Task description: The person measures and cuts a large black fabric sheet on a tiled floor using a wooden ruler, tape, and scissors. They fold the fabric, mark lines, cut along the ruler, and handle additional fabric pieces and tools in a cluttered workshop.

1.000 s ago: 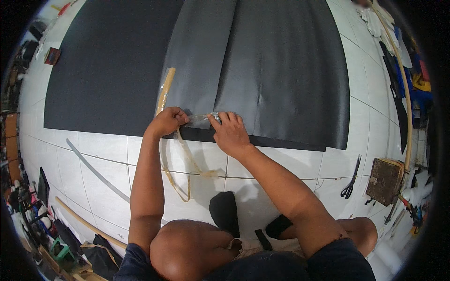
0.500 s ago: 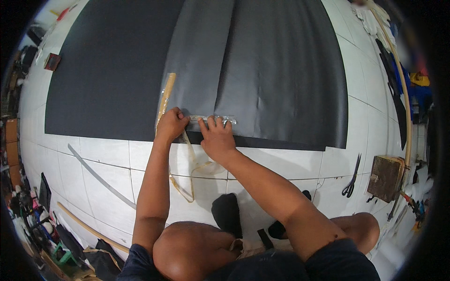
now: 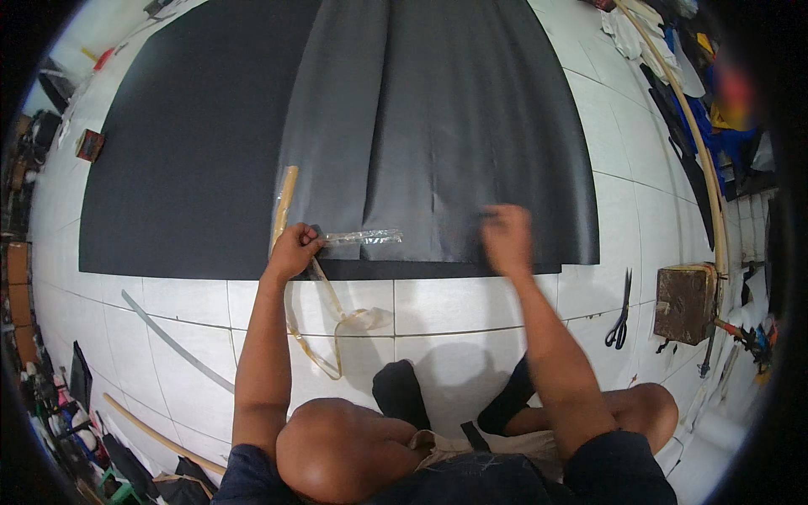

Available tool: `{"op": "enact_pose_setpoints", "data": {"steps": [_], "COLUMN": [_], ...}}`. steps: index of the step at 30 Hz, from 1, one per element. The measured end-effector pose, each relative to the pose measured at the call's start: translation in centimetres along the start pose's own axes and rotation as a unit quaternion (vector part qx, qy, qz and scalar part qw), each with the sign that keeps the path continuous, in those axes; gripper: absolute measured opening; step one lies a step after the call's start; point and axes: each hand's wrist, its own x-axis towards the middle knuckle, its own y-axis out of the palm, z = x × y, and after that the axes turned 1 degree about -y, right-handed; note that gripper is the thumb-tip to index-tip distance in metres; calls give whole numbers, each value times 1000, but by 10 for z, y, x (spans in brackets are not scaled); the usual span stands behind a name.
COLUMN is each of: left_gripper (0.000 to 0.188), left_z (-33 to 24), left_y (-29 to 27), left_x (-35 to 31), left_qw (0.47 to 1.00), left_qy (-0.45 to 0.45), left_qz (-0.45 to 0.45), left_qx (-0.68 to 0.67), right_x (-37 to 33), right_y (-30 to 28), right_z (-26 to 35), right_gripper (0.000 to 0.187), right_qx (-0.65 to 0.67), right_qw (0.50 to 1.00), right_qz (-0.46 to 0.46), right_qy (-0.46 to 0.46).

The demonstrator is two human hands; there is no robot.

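Observation:
My left hand (image 3: pixel 295 249) is closed in a pinch at the left end of a clear, shiny tape strip (image 3: pixel 370 237), which lies across the lower edge of a glossy black sheet (image 3: pixel 471 126). Smeared by motion, my right hand (image 3: pixel 508 239) hovers over that sheet, right of the strip and apart from it; whether it holds anything I cannot make out. Just above my left hand, a tan strip (image 3: pixel 287 195) with clear film along it lies upright on the sheet. A loose yellowish band (image 3: pixel 335 358) trails below that hand in a loop on the tiles.
A matte black sheet (image 3: pixel 185 151) extends left. Black scissors (image 3: pixel 620 311) and a worn brown block (image 3: pixel 683 305) are on the right-hand floor. A long pole (image 3: pixel 699 139) runs behind them. At left lie a grey flat strip (image 3: pixel 181 341) and a small brown block (image 3: pixel 90 145).
My right hand has lifted off the clear strip and moved right over the sheet. My left hand still pinches near the strip's left end. The view has shifted slightly.

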Motion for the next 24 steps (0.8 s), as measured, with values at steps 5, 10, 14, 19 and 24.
{"op": "enact_pose_setpoints", "data": {"steps": [5, 10, 14, 19, 24], "left_gripper": [18, 22, 17, 16, 15], "left_z": [3, -9, 1, -3, 8], "left_y": [18, 60, -21, 4, -12], "left_x": [18, 39, -4, 8, 5], "left_qw": [998, 991, 1000, 994, 997], "left_qy": [5, 24, -21, -32, -30], "left_qz": [27, 47, 4, 42, 50], "left_qx": [-60, -122, -20, -91, -57], "right_x": [-98, -223, -167, -177, -195], "right_y": [-175, -287, -174, -230, -187], "right_z": [-357, -486, -351, -395, -381], "right_gripper": [48, 51, 48, 43, 43], "right_qx": [-335, -667, -318, -223, -320], "right_qw": [865, 685, 836, 880, 836], "right_qz": [-246, -78, -155, -144, -153], "right_qy": [281, 282, 419, 395, 418]}}
